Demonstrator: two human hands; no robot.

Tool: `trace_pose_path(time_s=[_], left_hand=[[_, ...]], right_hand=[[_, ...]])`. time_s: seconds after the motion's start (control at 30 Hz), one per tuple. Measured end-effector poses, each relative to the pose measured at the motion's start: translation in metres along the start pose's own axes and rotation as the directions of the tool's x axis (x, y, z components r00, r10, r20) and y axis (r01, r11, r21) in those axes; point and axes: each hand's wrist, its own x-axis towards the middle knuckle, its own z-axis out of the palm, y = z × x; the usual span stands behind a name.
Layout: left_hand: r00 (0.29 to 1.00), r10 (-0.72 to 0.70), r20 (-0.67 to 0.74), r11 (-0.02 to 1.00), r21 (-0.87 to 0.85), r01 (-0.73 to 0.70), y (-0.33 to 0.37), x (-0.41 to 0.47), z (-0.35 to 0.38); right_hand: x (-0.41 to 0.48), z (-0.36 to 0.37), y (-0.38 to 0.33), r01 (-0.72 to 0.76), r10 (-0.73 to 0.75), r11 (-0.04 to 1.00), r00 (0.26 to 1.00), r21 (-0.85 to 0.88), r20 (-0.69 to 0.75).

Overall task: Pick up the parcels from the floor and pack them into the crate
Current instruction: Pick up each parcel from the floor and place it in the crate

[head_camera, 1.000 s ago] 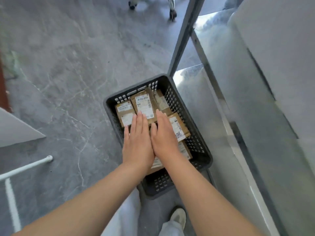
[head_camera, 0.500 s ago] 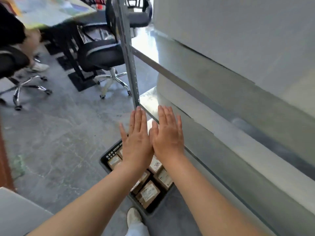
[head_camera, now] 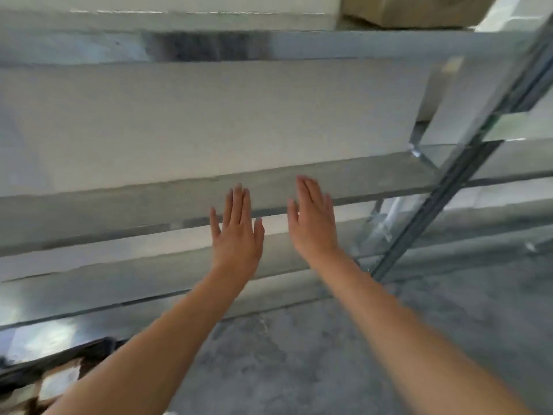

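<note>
In front of a metal shelf rack (head_camera: 119,211), seen from the head camera, both bare arms reach forward. The left hand (head_camera: 236,235) and right hand (head_camera: 314,226) are flat, fingers straight and close together, backs toward the camera. The hands are apart from each other, hold nothing and touch nothing. At the bottom left corner, a blurred corner of the black crate (head_camera: 59,359) sits on the grey floor (head_camera: 299,354); its visible rim slants up to the right, and its long axis cannot be told. Brown parcels (head_camera: 74,365) lie inside; a white label shows, its writing too blurred to read. A cardboard box (head_camera: 419,10) sits on the top shelf.
</note>
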Motion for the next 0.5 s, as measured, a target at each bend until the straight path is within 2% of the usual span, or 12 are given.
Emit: trace_pose_path(time_s=[0.1, 0.23, 0.4, 0.5], left_hand=[[0.971, 0.239, 0.018, 0.969, -0.075, -0.237, 0.112, 0.011, -0.011], [0.857, 0.515, 0.019, 0.853, -0.113, -0.510, 0.219, 0.017, -0.018], [0.714, 0.698, -0.055, 0.694, -0.193, -0.694, 0.325, 0.041, -0.005], [0.623, 0.772, -0.125, 0.591, -0.218, -0.777, 0.386, 0.054, 0.010]], right_hand=[[0.000, -0.079, 0.067, -0.133, 0.124, 0.989, 0.986, -0.070, -0.113], [-0.009, -0.160, 0.133, -0.291, 0.245, 0.942, 0.937, -0.169, -0.250], [-0.019, -0.246, 0.201, -0.487, 0.308, 0.808, 0.829, -0.332, -0.468], [-0.020, -0.287, 0.240, -0.582, 0.343, 0.711, 0.778, -0.396, -0.527]])
